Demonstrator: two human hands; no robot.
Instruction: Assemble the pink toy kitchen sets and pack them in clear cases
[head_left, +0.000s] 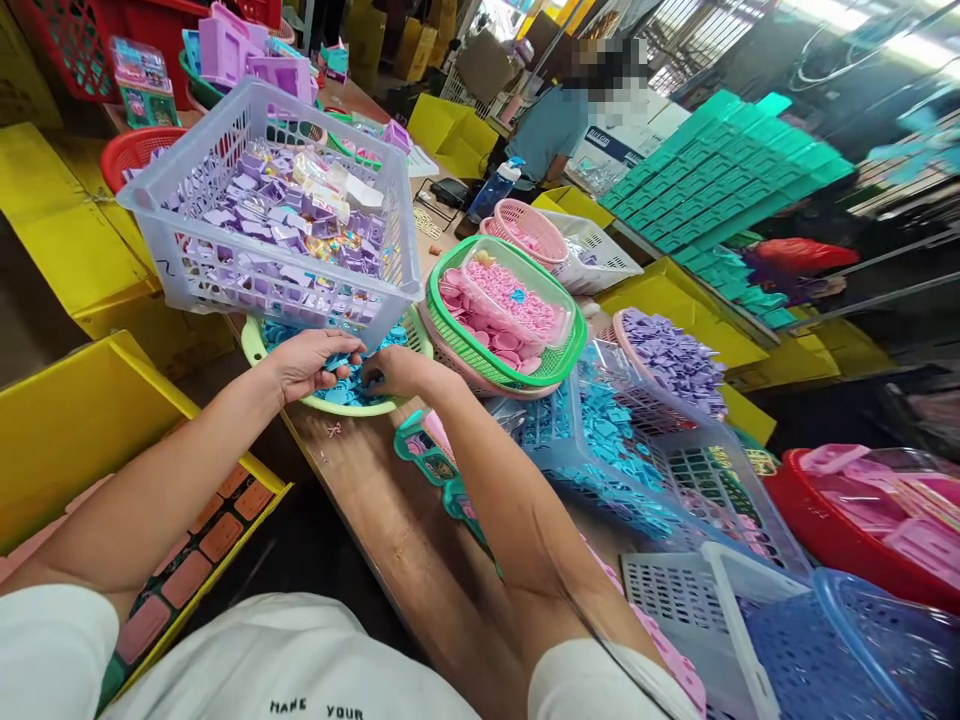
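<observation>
Both my hands are over a pale green basket (255, 345) of blue plastic pieces (349, 392), just under the front edge of a clear crate (300, 240) filled with purple pieces. My left hand (315, 362) is palm up with its fingers curled and pressed together; whatever it holds is too small to name. Close beside it on the right, my right hand (394, 370) reaches down among the blue pieces, fingers bent and partly hidden. What its fingertips grip cannot be made out.
A green basket (577, 345) of pink pieces stands right of my hands. Beyond are a crate of blue pieces (615, 430), a basket of purple pieces (667, 360) and a red tub (802, 520). A yellow box (112, 400) is at left. A person (551, 130) is behind.
</observation>
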